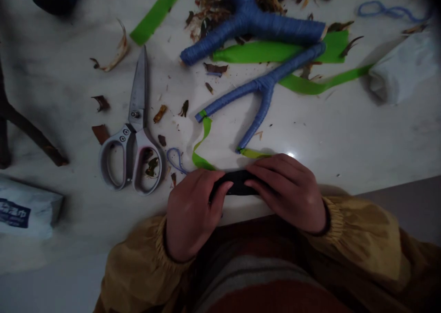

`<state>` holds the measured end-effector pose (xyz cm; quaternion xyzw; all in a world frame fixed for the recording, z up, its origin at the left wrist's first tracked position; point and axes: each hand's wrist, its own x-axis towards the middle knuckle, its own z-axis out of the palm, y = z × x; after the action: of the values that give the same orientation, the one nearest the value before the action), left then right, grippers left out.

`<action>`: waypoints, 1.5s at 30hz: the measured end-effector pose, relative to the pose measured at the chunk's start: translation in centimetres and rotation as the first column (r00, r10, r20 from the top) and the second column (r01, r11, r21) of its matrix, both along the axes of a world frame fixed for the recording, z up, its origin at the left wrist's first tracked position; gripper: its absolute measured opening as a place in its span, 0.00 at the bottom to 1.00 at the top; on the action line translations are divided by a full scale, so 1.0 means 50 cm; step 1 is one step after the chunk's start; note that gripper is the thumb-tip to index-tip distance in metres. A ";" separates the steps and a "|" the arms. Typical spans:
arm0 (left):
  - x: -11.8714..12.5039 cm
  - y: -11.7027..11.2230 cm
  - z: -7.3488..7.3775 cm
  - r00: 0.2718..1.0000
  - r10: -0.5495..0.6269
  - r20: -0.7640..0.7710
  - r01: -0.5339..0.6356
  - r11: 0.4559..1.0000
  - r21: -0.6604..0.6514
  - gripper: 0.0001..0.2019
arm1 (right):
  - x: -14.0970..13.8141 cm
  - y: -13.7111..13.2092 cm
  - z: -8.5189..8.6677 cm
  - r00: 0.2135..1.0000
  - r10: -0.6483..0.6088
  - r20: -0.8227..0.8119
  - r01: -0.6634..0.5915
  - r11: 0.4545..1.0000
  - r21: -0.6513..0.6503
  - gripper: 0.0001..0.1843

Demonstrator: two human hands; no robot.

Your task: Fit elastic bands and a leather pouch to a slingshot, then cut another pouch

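Two hands at the near edge of the tabletop (96,221), left hand (191,207) and right hand (294,193), with one short black piece (237,183) held between them. Fingers (275,168) of both grasping it: thumbs on the near face, the rest curled behind, its ends hidden under them. Material uncertain; surface dark, fairly smooth. Judged light, soft and bendy, perhaps a little slippery, unlikely to break; best hold is at the two ends, thumb against forefinger, middle left free, just taut so it does not fold. Just beyond the left fingers, a green ribbon (200,159) runs out to one prong of a small forked stick (265,84) wrapped in blue yarn; a yellow-green ribbon (254,153) leads from the other prong to the right fingers. Near ends of both ribbons can't be told, hands in the way. Ribbons look thin, perhaps stretchy; stick stiff, yarn likely giving grip. Farther out from the fingers, a larger forked stick (246,17), also yarn-wrapped. Left of the fingers, scissors (138,120), tips pointing away, blades together; between them and the left fingers, a blue yarn loop (175,156). Bark scraps (160,114) around.
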<state>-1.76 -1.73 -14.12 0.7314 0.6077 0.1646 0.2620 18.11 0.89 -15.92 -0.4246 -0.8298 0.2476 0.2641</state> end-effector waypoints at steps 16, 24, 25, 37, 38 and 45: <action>0.002 -0.003 -0.010 0.994 0.015 0.112 -0.027 0.994 0.107 0.02 | -0.016 -0.002 0.016 0.994 0.001 0.110 0.007 0.997 -0.071 0.07; -0.008 -0.004 -0.015 0.991 -0.051 0.120 0.033 0.989 0.142 0.01 | -0.006 -0.008 -0.002 0.998 0.010 -0.058 -0.014 0.998 -0.060 0.06; -0.009 -0.004 -0.014 0.989 -0.071 0.130 0.053 0.990 0.134 0.01 | -0.003 -0.007 -0.003 0.996 0.014 -0.090 -0.020 0.998 -0.062 0.06; -0.019 -0.001 0.011 0.960 -0.187 0.208 0.127 0.954 0.270 0.10 | 0.008 0.002 0.021 0.991 0.084 -0.102 -0.075 0.993 0.088 0.10; -0.021 -0.003 0.012 0.958 -0.199 0.206 0.138 0.951 0.276 0.10 | 0.008 0.001 0.024 0.991 0.092 -0.100 -0.081 0.991 0.110 0.09; -0.030 -0.007 0.026 0.941 -0.332 0.070 0.286 0.887 0.361 0.11 | 0.013 -0.007 0.030 0.994 0.098 -0.052 -0.079 0.956 0.283 0.07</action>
<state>-3.24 -2.07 -12.83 0.8412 0.4264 0.2722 0.1912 18.77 0.52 -14.42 -0.3369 -0.8657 0.1527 0.3373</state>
